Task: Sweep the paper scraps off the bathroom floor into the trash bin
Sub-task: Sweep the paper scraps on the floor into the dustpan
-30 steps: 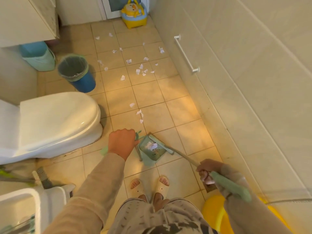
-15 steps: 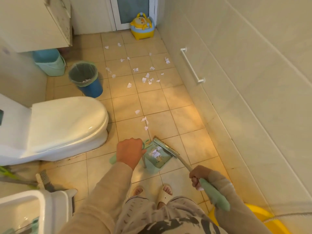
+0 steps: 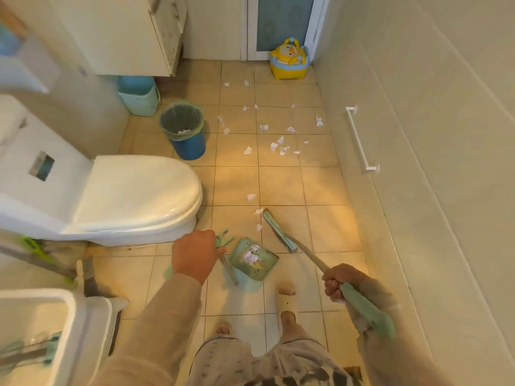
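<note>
My left hand (image 3: 195, 256) grips the handle of a green dustpan (image 3: 252, 259) that rests on the tiled floor with a few white scraps in it. My right hand (image 3: 335, 281) holds the green broom handle; the broom head (image 3: 278, 231) lies on the floor beyond the pan, angled toward the right. Three scraps lie just past the broom head, the nearest at its far tip (image 3: 258, 211). Several more paper scraps (image 3: 280, 146) are scattered farther up the floor. The blue trash bin (image 3: 185, 132) with a green liner stands left of them, some paper inside.
A white toilet (image 3: 119, 196) fills the left side. A teal bucket (image 3: 139, 94) sits under a cabinet behind the bin. A yellow child's potty (image 3: 289, 61) stands by the far door. The tiled wall with a towel bar (image 3: 359, 139) runs along the right. My slippered feet are below the dustpan.
The broom head has swung away from the dustpan's mouth, out to the scraps beyond it. The view has tilted up and shows more of the far floor.
</note>
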The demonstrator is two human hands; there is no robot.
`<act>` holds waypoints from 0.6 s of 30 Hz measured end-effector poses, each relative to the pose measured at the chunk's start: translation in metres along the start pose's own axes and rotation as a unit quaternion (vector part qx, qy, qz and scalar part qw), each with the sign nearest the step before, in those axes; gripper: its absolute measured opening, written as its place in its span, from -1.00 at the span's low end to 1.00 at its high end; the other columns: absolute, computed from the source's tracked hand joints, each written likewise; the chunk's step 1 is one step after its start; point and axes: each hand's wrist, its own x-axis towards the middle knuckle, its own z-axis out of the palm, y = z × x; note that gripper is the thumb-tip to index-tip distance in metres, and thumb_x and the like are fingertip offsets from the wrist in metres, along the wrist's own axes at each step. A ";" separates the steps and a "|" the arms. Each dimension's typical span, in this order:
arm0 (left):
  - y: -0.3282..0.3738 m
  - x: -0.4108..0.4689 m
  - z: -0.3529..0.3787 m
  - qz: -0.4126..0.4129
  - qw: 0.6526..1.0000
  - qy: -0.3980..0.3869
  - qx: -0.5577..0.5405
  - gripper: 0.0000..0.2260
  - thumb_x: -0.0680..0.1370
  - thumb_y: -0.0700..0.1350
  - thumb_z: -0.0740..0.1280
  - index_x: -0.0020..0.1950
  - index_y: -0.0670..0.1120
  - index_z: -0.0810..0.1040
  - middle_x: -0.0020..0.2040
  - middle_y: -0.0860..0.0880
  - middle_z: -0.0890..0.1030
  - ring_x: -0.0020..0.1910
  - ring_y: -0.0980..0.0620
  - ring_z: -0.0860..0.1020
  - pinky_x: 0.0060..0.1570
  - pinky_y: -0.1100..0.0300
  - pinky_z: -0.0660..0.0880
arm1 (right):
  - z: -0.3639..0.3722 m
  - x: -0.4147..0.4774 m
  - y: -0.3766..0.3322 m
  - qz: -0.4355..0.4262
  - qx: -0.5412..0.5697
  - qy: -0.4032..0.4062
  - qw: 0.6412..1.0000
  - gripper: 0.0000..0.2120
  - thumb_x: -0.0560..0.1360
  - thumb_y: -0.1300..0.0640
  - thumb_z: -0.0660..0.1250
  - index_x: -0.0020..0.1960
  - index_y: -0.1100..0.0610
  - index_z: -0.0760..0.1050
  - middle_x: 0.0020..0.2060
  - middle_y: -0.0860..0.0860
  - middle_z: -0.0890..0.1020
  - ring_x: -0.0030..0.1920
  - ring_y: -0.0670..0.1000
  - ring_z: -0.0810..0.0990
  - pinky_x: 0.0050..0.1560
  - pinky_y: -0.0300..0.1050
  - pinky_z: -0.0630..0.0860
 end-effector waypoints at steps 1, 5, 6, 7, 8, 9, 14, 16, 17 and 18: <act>0.003 0.004 -0.001 -0.017 1.000 -0.005 -0.002 -0.66 0.49 0.23 0.28 -0.02 -0.03 0.57 -0.11 -0.03 0.65 -0.14 -0.04 0.62 -0.18 0.17 0.49 | -0.004 0.003 -0.017 -0.001 -0.021 -0.002 1.000 -0.80 0.54 0.35 0.10 -0.23 0.17 0.26 -0.69 0.03 0.36 -0.73 -0.07 0.32 -0.67 -0.38 0.28; 0.022 0.014 -0.006 -0.065 0.998 0.001 0.024 -0.68 0.49 0.23 0.29 -0.02 0.01 0.58 -0.13 -0.01 0.66 -0.16 -0.03 0.63 -0.21 0.19 0.50 | -0.020 0.007 -0.081 -0.020 -0.084 -0.017 0.996 -0.81 0.55 0.33 0.09 -0.23 0.19 0.28 -0.66 0.02 0.37 -0.72 -0.09 0.32 -0.68 -0.38 0.28; 0.027 0.018 -0.007 -0.072 0.997 0.006 0.036 -0.68 0.48 0.24 0.29 -0.02 0.01 0.57 -0.14 -0.01 0.67 -0.17 -0.03 0.63 -0.22 0.19 0.50 | -0.025 0.007 -0.092 -0.037 -0.081 -0.020 0.996 -0.82 0.54 0.32 0.12 -0.23 0.20 0.31 -0.60 0.04 0.40 -0.68 -0.09 0.34 -0.68 -0.36 0.30; 0.032 0.021 -0.009 -0.079 0.996 0.008 0.046 -0.69 0.48 0.24 0.29 -0.03 0.01 0.57 -0.15 -0.01 0.67 -0.18 -0.04 0.63 -0.23 0.20 0.48 | -0.030 0.008 -0.103 -0.062 -0.071 -0.019 0.995 -0.86 0.52 0.30 0.16 -0.21 0.22 0.36 -0.52 0.06 0.43 -0.62 -0.08 0.37 -0.66 -0.33 0.33; 0.037 0.024 -0.011 -0.085 0.995 0.008 0.051 -0.69 0.48 0.24 0.29 -0.03 0.01 0.57 -0.16 -0.01 0.66 -0.19 -0.04 0.63 -0.25 0.21 0.46 | -0.035 0.010 -0.111 -0.091 -0.061 -0.013 0.994 -0.91 0.51 0.27 0.21 -0.18 0.23 0.40 -0.43 0.07 0.45 -0.55 -0.07 0.39 -0.63 -0.31 0.37; 0.042 0.026 -0.012 -0.090 0.995 0.007 0.052 -0.69 0.48 0.23 0.29 -0.04 0.01 0.57 -0.16 -0.01 0.66 -0.19 -0.05 0.63 -0.26 0.21 0.43 | -0.037 0.013 -0.118 -0.110 -0.060 -0.005 0.992 -0.94 0.50 0.24 0.24 -0.13 0.23 0.43 -0.37 0.08 0.46 -0.48 -0.06 0.40 -0.57 -0.31 0.40; 0.054 0.031 -0.009 -0.103 0.992 -0.015 0.066 -0.67 0.51 0.24 0.24 0.00 0.01 0.55 -0.17 -0.02 0.65 -0.21 -0.05 0.61 -0.30 0.21 0.36 | -0.025 0.016 -0.166 -0.075 -0.207 0.027 0.975 -0.73 0.55 0.27 0.12 -0.33 0.18 0.31 -0.39 0.08 0.35 -0.42 -0.02 0.28 -0.37 -0.23 0.26; 0.053 0.031 -0.008 -0.103 0.992 -0.018 0.074 -0.66 0.51 0.25 0.23 0.01 0.01 0.55 -0.20 -0.01 0.64 -0.27 -0.03 0.57 -0.31 0.21 0.37 | -0.021 0.018 -0.172 -0.073 -0.257 0.020 0.963 -0.70 0.56 0.32 0.07 -0.34 0.20 0.30 -0.42 0.09 0.33 -0.44 0.00 0.28 -0.43 -0.22 0.25; 0.053 0.031 -0.008 -0.104 0.992 -0.022 0.074 -0.66 0.51 0.25 0.23 0.02 0.01 0.54 -0.21 -0.01 0.64 -0.29 -0.03 0.55 -0.31 0.20 0.38 | -0.020 0.021 -0.171 -0.068 -0.282 0.019 0.957 -0.72 0.56 0.34 0.06 -0.32 0.21 0.31 -0.43 0.10 0.33 -0.45 0.00 0.29 -0.46 -0.22 0.26; 0.052 0.032 -0.009 -0.104 0.992 -0.026 0.071 -0.66 0.51 0.25 0.23 0.03 0.00 0.54 -0.21 -0.02 0.63 -0.28 -0.03 0.56 -0.30 0.20 0.41 | -0.020 0.025 -0.165 -0.048 -0.304 0.023 0.951 -0.74 0.56 0.33 0.06 -0.30 0.22 0.32 -0.45 0.09 0.34 -0.46 -0.01 0.30 -0.51 -0.23 0.27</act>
